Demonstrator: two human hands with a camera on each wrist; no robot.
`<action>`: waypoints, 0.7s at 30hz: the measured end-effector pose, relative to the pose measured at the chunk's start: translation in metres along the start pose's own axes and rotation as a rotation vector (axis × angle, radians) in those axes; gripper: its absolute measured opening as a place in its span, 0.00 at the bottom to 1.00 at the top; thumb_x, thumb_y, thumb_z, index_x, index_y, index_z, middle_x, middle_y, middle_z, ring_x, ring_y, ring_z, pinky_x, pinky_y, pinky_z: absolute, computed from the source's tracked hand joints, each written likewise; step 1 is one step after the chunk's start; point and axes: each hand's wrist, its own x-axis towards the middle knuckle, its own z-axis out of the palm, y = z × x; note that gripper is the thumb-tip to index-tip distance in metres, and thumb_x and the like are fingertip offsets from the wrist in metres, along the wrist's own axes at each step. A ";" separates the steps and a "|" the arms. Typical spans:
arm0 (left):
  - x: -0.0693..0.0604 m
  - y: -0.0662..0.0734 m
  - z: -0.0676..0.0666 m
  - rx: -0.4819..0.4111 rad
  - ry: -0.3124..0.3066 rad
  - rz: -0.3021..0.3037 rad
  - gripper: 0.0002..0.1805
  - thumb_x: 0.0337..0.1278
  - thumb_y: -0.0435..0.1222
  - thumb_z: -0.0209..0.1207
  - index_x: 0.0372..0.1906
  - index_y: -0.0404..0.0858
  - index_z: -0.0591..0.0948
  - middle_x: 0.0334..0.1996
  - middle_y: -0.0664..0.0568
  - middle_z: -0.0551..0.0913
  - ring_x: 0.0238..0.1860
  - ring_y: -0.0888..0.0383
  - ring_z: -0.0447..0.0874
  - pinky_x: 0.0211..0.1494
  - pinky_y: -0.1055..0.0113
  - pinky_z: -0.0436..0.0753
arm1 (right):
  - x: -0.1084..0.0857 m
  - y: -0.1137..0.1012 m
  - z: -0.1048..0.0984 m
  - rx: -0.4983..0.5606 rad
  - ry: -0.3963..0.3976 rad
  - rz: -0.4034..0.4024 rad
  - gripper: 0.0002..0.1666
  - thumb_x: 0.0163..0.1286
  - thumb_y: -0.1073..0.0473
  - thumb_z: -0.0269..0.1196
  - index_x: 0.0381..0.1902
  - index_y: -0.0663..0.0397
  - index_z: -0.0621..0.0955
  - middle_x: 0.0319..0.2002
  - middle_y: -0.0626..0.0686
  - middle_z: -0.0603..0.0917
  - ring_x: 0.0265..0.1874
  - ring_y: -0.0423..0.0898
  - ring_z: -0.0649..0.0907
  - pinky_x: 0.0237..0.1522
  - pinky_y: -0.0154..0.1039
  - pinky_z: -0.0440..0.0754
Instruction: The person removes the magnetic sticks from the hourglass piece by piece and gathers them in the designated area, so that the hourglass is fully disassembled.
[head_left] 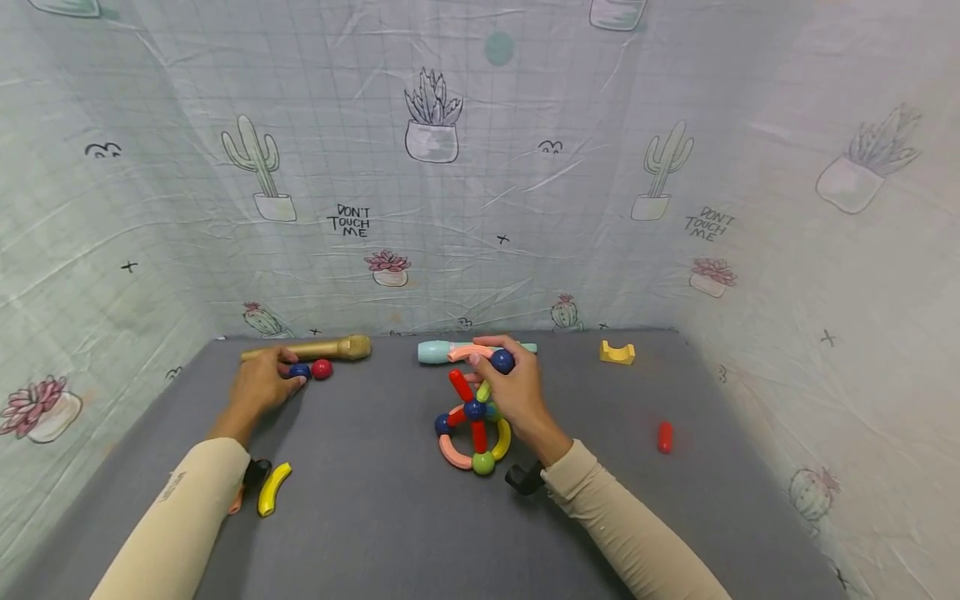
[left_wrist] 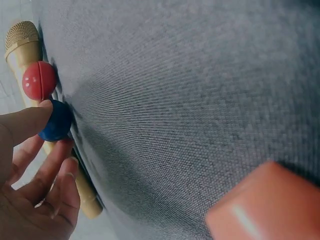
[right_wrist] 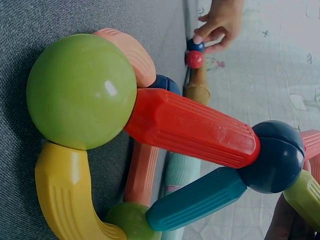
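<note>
Ball-and-rod build (head_left: 479,436) sits mid-table on grey cloth (head_left: 367,517), just in front of a mint microphone (head_left: 432,352). Glossy balls + ribbed rods: curved salmon & yellow pcs round the base w/ green and blue balls; red, teal & lime rods meet at navy hub ball (right_wrist: 275,156) up top. One red rod (head_left: 461,385) sticks up from hub, far end free.

L hand (head_left: 258,383): narrow pinch, thumb + fingertips on blue ball (left_wrist: 59,121), which is right beside red ball (left_wrist: 40,81), both along gold microphone (left_wrist: 25,47). R hand (head_left: 521,387): thumb + index closed on curved salmon rod (head_left: 468,352) w/ dark blue ball (head_left: 502,361) at its end, above the build.

R fingertips partly hidden; can't tell if lime rod touches that ball. In R wrist view, R hand mostly cut off at edge. Orange pc (left_wrist: 267,207) blurry, cut off in L wrist view; mostly behind sleeve in head view.
</note>
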 end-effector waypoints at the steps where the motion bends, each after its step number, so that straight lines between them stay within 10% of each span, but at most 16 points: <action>1: -0.001 0.001 0.000 0.005 0.020 0.009 0.22 0.62 0.39 0.71 0.56 0.32 0.80 0.51 0.31 0.89 0.56 0.27 0.82 0.56 0.35 0.77 | 0.000 0.000 0.000 -0.001 -0.001 -0.001 0.18 0.76 0.59 0.68 0.61 0.48 0.84 0.52 0.64 0.89 0.38 0.53 0.94 0.47 0.46 0.92; 11: -0.025 0.068 -0.011 -0.031 0.152 0.159 0.22 0.64 0.39 0.72 0.58 0.33 0.81 0.52 0.31 0.84 0.54 0.32 0.78 0.58 0.35 0.75 | 0.000 0.001 0.000 -0.002 -0.003 -0.017 0.18 0.76 0.59 0.68 0.61 0.49 0.84 0.51 0.66 0.89 0.38 0.54 0.94 0.46 0.46 0.92; 21: -0.053 0.156 0.018 -0.278 0.039 0.295 0.22 0.67 0.41 0.72 0.61 0.42 0.82 0.53 0.43 0.87 0.52 0.44 0.84 0.57 0.44 0.82 | 0.001 0.001 -0.001 -0.010 -0.012 -0.008 0.20 0.76 0.58 0.69 0.63 0.53 0.82 0.51 0.65 0.90 0.38 0.55 0.94 0.47 0.48 0.92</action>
